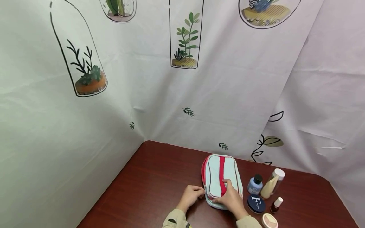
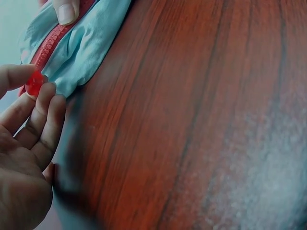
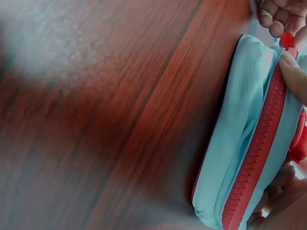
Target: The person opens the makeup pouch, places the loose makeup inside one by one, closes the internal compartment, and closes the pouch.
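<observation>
A light blue cosmetic bag (image 1: 229,169) with a red strap lies on the table. My left hand (image 1: 191,194) is at its near left corner, pinching a red zipper pull (image 2: 34,83) between thumb and fingers. The red zipper (image 3: 259,139) runs closed along the bag's side in the right wrist view. With my right hand (image 1: 230,199) I grip the near end of the bag. The thumb (image 3: 293,74) presses beside the zipper, close to the pull, and the other fingers lie over the top by the red strap (image 1: 221,167).
Right of the bag stand a blue bottle (image 1: 254,185), a cream tube (image 1: 268,188) and a white-capped container (image 1: 278,174). Nearer are a dark round compact (image 1: 256,203), a nail polish bottle (image 1: 276,205) and a round palette (image 1: 269,220). Printed cloth (image 1: 222,95) hangs behind the table (image 1: 159,177).
</observation>
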Demonstrator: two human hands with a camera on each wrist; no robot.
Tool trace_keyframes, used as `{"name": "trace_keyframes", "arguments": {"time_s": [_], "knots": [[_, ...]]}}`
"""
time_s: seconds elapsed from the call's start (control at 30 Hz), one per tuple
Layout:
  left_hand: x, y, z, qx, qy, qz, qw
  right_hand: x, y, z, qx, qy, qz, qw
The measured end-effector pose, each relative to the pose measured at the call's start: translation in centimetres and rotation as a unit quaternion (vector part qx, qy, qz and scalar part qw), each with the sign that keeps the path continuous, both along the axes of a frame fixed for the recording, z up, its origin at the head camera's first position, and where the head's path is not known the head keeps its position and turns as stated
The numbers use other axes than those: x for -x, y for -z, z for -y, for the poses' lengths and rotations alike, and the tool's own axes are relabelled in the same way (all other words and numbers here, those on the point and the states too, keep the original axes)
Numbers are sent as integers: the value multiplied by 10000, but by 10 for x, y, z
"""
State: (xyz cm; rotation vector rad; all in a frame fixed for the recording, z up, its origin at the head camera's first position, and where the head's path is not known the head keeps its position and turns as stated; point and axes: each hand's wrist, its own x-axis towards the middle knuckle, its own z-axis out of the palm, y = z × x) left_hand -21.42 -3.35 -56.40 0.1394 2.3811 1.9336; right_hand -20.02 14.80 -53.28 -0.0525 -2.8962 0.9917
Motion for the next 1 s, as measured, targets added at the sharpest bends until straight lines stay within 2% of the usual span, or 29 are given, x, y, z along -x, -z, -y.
{"name": "trace_keyframes", "arguments": {"time_s": [0.23,0.53,0.63,0.87,1.0], "knots": [[1,3,1,48,32,-44,10000,0,-2,1,28,-21,58,10000],[0,4,3,347,66,-221,9991,1,-3,4,30,48,99,9999],[0,3,5,349,177,-241,9989,1,-4,5,32,80,142,9999],[-3,2,11,458,686,-317,9961,3,-4,9,28,216,132,9997],[-4,2,12,446,732,-236,9960,3,-6,9,33,12,185,9998]]}}
